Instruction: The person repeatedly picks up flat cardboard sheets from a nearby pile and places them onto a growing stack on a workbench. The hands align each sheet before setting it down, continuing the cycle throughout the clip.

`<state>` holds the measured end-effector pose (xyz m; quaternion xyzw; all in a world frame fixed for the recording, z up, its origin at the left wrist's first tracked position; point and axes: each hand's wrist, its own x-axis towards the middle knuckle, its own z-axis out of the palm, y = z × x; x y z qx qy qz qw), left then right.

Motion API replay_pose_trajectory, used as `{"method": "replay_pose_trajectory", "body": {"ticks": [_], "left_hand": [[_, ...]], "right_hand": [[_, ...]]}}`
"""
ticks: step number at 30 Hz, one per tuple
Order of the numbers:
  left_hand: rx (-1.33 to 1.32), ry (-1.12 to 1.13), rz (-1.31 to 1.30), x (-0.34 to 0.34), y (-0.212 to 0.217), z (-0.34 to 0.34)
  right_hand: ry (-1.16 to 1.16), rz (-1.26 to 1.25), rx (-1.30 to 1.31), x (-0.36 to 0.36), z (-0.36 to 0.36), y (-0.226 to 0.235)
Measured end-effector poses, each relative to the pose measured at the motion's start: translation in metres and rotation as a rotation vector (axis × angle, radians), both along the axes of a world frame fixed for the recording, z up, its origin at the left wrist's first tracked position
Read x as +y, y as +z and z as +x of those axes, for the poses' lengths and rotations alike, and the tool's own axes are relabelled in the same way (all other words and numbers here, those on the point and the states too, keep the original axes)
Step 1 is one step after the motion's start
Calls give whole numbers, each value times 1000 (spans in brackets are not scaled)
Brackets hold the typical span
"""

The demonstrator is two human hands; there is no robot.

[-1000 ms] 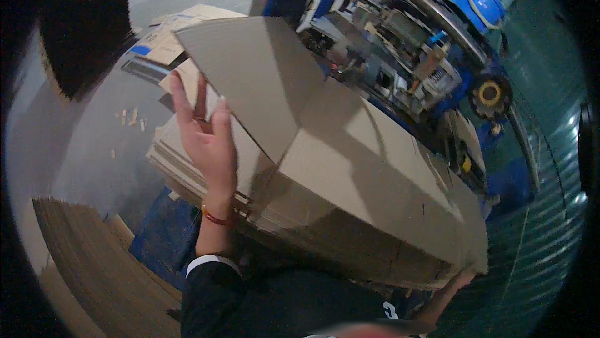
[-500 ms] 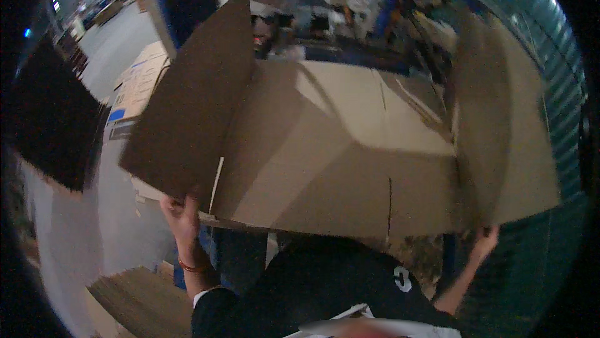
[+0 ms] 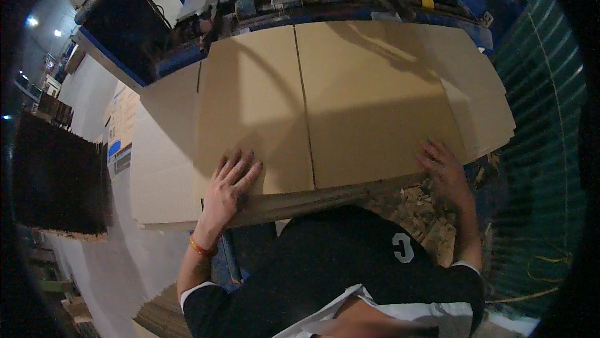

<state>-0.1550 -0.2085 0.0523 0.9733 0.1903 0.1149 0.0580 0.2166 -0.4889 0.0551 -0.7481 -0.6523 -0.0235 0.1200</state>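
A brown cardboard sheet, scored by a dark crease, lies flat in front of me. It rests on a stack of cardboard sheets whose paler sides stick out to the left and right. My left hand lies on the sheet's near left part, fingers stretched and spread. At the near right edge, my right hand touches the sheet with its fingers extended and slightly apart. Neither hand grips anything.
A machine with metal bars and blue framing stands just beyond the sheet. Cardboard scraps lie beneath the near edge. A dark stack stands at left, more folded cardboard at lower left. A green corrugated wall runs along the right.
The cardboard had upright side panels, with my hands holding its near corners. Now a sheet lies flat on the stack, and both hands have moved inward and rest open on it.
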Motion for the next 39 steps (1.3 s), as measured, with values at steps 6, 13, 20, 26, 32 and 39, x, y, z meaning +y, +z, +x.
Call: {"method": "replay_pose_trajectory", "body": {"ticks": [6,13,20,26,32,39], "left_hand": [[-71,-11,43,50,-6,43],[-236,180,-51,89,-9,64],[-212,219,52,92,17,53],[-122,225,-68,101,5,55],[-250,71,101,165,-23,68],[-173,341,12,230,-13,117]], "right_hand": [[8,6,68,51,87,-22],[-73,14,184,131,170,-14],[-14,54,-28,131,164,6],[-99,-49,-64,133,163,6],[-9,52,-101,163,179,-5],[19,214,723,246,189,-29]]}}
